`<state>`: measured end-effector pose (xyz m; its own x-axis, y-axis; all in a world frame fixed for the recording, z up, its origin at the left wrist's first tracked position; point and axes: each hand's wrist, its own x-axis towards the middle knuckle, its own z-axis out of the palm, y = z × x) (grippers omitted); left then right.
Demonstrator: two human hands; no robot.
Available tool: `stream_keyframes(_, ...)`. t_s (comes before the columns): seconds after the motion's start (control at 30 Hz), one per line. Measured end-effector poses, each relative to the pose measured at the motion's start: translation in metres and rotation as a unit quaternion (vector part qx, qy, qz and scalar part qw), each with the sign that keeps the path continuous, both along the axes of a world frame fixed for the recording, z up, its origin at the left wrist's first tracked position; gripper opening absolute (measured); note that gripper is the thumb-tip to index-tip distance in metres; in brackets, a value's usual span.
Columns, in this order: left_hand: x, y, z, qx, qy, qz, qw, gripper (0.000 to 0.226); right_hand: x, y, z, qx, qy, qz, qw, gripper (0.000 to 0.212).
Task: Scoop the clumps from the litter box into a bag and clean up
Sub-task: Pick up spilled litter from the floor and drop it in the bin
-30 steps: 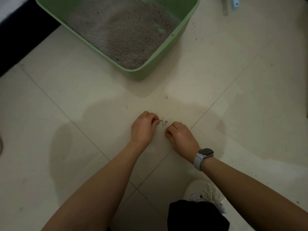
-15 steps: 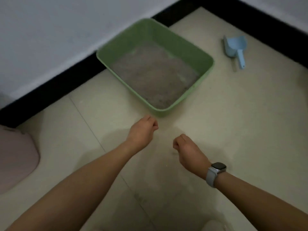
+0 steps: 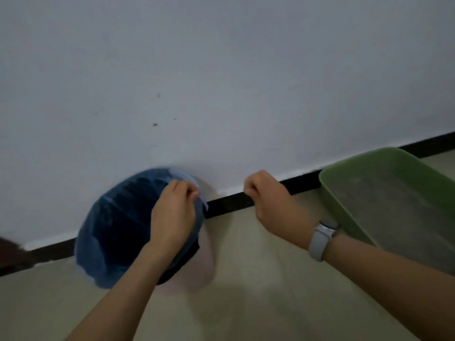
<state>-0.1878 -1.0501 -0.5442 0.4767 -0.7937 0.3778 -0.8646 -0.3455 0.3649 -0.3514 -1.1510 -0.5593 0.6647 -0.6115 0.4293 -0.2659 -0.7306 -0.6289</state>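
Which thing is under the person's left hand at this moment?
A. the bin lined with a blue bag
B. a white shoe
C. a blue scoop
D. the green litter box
A: the left hand is over the open mouth of the bin with the blue bag, fingertips pinched together near its rim, while the green litter box lies far to the right, beyond the right hand.

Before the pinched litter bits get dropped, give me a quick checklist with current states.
1. Left hand over the blue bag opening: ok.
2. Bag mouth open: ok.
3. Left grip actually holding litter bits: cannot tell, fingers curled and blurred.
4. Right hand over the bag: not ok, it hangs beside it above the floor.
5. Right grip contents: cannot tell, fist curled.
6. Green litter box out of the hands' way: ok.
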Motion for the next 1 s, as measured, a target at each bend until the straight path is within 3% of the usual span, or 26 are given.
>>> stream_keyframes(0.07, 0.039, 0.015, 0.008, 0.026, -0.008, 0.062, 0.998, 0.016, 0.058, 0.013, 0.014, -0.012, -0.021, 0.028, 0.999, 0.015)
stream_keyframes(0.13, 0.069, 0.026, 0.010, 0.114, -0.012, 0.103, 0.988, 0.022, 0.106, 0.022, 0.016, -0.029, -0.026, 0.043, 0.998, 0.022)
stream_keyframes(0.2, 0.089, 0.032, 0.005, 0.218, 0.006, 0.121, 0.969, 0.030, 0.141, 0.026, 0.007, -0.094, 0.087, 0.099, 0.987, 0.022)
stream_keyframes(0.27, 0.100, 0.037, -0.003, 0.258, 0.008, 0.125, 0.958, 0.030, 0.156, 0.026, 0.001, -0.064, 0.256, 0.107, 0.958, 0.028)
stream_keyframes(0.33, 0.101, 0.040, -0.007, 0.200, -0.025, 0.122, 0.972, 0.044, 0.158, 0.025, -0.002, -0.055, 0.294, 0.082, 0.951, 0.038)
stream_keyframes(0.4, 0.098, 0.038, -0.008, 0.103, -0.029, 0.129, 0.986, 0.046, 0.152, 0.020, -0.003, -0.078, 0.246, 0.042, 0.965, 0.034)
stream_keyframes(0.47, 0.092, 0.027, -0.008, 0.056, -0.004, 0.120, 0.991, 0.017, 0.138, 0.010, -0.002, -0.069, 0.210, 0.021, 0.975, 0.020)
stream_keyframes(0.5, 0.085, 0.019, -0.008, 0.067, 0.005, 0.114, 0.991, 0.019, 0.128, 0.004, -0.002, -0.056, 0.202, 0.017, 0.978, 0.025)
stream_keyframes(0.57, 0.065, 0.000, -0.009, 0.105, 0.018, 0.079, 0.991, 0.049, 0.102, -0.012, -0.002, -0.038, 0.219, 0.007, 0.975, 0.046)
stream_keyframes(0.63, 0.034, -0.023, -0.009, 0.112, 0.017, 0.038, 0.993, 0.057, 0.068, -0.027, 0.001, -0.032, 0.236, -0.014, 0.971, 0.052)
stream_keyframes(0.83, -0.099, -0.097, -0.009, 0.176, -0.032, -0.093, 0.979, 0.056, -0.099, -0.082, -0.009, -0.051, 0.202, -0.105, 0.972, 0.044)
stream_keyframes(0.9, -0.161, -0.124, -0.014, 0.173, -0.053, -0.155, 0.971, 0.053, -0.171, -0.099, -0.021, -0.031, 0.184, -0.135, 0.973, 0.047)
stream_keyframes(1.0, -0.266, -0.165, -0.032, 0.177, -0.088, -0.255, 0.947, 0.051, -0.280, -0.115, -0.046, 0.020, 0.167, -0.221, 0.961, 0.036)
